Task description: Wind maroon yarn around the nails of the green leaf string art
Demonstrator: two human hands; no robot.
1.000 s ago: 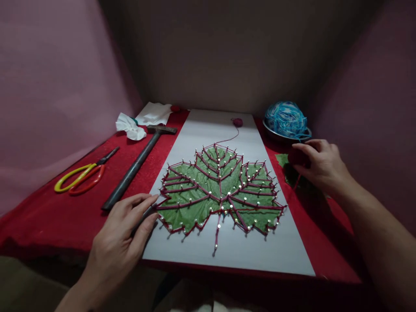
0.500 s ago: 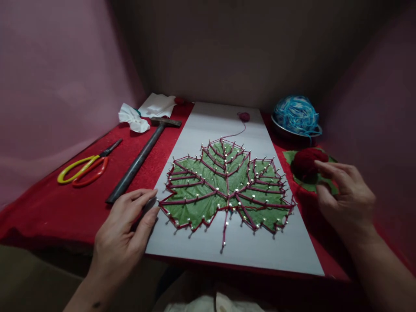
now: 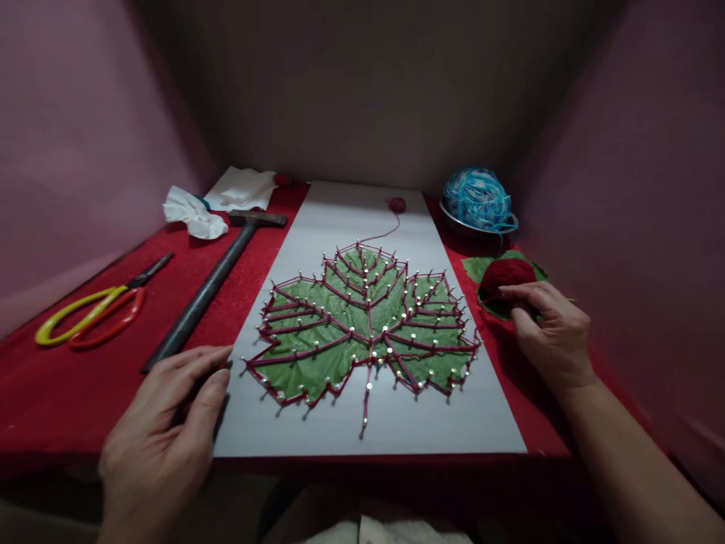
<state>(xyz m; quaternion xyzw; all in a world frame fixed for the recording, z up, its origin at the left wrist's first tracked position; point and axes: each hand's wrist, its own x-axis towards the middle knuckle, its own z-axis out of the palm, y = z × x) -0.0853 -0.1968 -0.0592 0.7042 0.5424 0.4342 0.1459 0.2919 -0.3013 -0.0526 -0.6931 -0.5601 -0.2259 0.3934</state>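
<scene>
**Maple-leaf string-art board: both hands at its edges, red yarn ball under right fingertips**

Work surface: a table covered in red cloth (image 3: 68, 385), enclosed by pinkish walls on three sides.

Centre: a long white rectangular board (image 3: 340, 215) lies lengthwise away from the person. On it sits a green maple leaf outlined and veined in dark red string wound around silver nails (image 3: 365, 325). A single strand runs from the leaf tip to a small red knot of yarn (image 3: 396, 204) near the far end of the board.

Left hand (image 3: 161, 423): resting at the near left corner of the board, fingers loosely curled with the tips at the board's edge. Open; it grips nothing visible.

Right hand (image 3: 552, 336): on the cloth just right of the board, thumb and forefinger touching the near side of a dark red ball of yarn (image 3: 504, 276). The ball rests on a loose green leaf piece (image 3: 479, 266). Whether the fingers pinch a strand cannot be told.

Other items: a blue and white ball of yarn (image 3: 476, 198) in a shallow metal bowl (image 3: 460, 224) beyond the red ball; a dark metal hammer (image 3: 209, 291) lying diagonally left of the board; yellow and orange-handled scissors (image 3: 91, 317) further left; crumpled white tissue (image 3: 189, 211) and a folded white cloth (image 3: 243, 189) at the far left corner.
</scene>
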